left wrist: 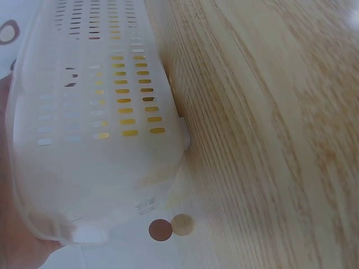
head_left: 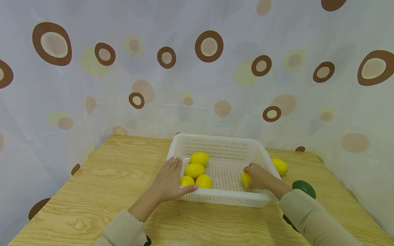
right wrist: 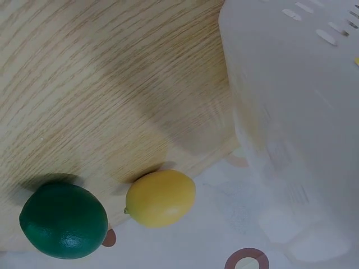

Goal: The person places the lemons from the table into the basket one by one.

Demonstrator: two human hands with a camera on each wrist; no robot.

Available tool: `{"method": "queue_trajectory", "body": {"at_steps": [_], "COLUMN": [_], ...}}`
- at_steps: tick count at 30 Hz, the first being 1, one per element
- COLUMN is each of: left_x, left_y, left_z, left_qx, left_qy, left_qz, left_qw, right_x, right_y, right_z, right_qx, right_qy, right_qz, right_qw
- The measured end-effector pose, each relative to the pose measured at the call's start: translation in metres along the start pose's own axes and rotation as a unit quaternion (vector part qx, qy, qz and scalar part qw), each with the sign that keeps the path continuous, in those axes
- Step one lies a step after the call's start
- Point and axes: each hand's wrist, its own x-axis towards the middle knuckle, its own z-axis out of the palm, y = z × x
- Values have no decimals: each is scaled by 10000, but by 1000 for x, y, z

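Observation:
A white plastic basket (head_left: pixel 221 196) with slotted walls stands on the wooden table. My left hand (head_left: pixel 167 179) rests over its near left corner, fingers straight across the left rim and thumb along the front rim. In the left wrist view, part of that hand (left wrist: pixel 19 246) shows beside the basket wall. Several lemons, among them one lemon (head_left: pixel 199 159) at the top of the group, lie inside near my left fingers. Over the basket's right side reaches my right hand (head_left: pixel 258 176), gripping a lemon (head_left: pixel 245 178) low inside it. The fingers partly hide that lemon.
Outside the basket's right wall lies another lemon (head_left: pixel 279 166). A dark green fruit, lime-like in shape (right wrist: pixel 63 220), lies nearer, beside my right forearm. The wooden table (head_left: pixel 92 191) ends at a dotted white curtain (head_left: pixel 184 78) behind and at the sides.

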Motion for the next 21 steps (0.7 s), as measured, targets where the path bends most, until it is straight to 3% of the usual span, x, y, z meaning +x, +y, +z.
{"method": "queue_trajectory", "body": {"at_steps": [10, 21], "left_x": [0, -1], "left_y": [1, 1], "left_z": [-1, -2], "left_qx": [19, 36], "left_qy": [11, 25], "left_qz": [20, 73], "left_qw": [10000, 10000], "right_x": [-1, -2], "right_y": [-1, 3], "right_z": [-1, -7], "right_qx": [-33, 324], "right_qy": [-129, 612], "right_qz": [83, -28], "right_qw": [9999, 9976]}}
